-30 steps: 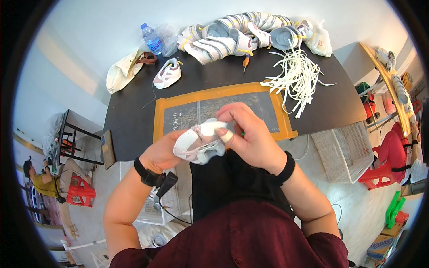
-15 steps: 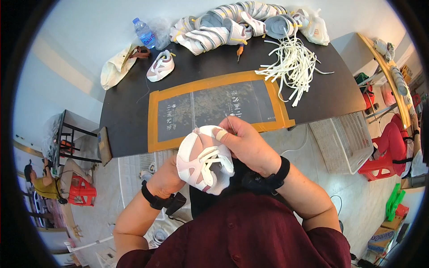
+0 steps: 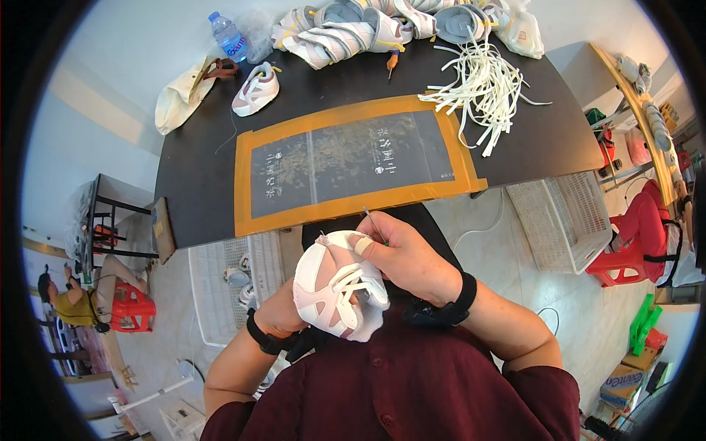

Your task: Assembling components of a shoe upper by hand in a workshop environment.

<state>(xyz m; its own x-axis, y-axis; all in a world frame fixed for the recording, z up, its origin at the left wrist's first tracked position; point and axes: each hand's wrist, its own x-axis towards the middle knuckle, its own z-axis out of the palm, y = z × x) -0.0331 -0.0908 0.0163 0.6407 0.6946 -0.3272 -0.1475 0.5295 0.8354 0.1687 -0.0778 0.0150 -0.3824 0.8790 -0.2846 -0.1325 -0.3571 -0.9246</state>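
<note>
In front of my chest is a white and dusty-pink shoe upper (image 3: 326, 283) with white laces, tilted with its opening toward me. My left hand (image 3: 283, 309) grips its left side, the fingers mostly hidden behind it. At the upper right edge, my right hand (image 3: 412, 257) is closed, the thumb, with a beige bandage on it, pressing on the upper. A thin pointed metal tool (image 3: 373, 223) sticks out from the right-hand fingers; its handle is largely covered, with a bit of green showing.
Ahead stands a dark table (image 3: 198, 176) bearing a taped mat (image 3: 346, 165), a single shoe upper (image 3: 257, 90), a row of stacked uppers (image 3: 331, 45) and a bundle of white laces (image 3: 482, 95). White crates (image 3: 555, 220) sit below. Other people sit at both sides.
The view has shifted, so the table lies higher in the picture. Both hands and the upper are slightly lower and farther from the table edge. The grip looks the same.
</note>
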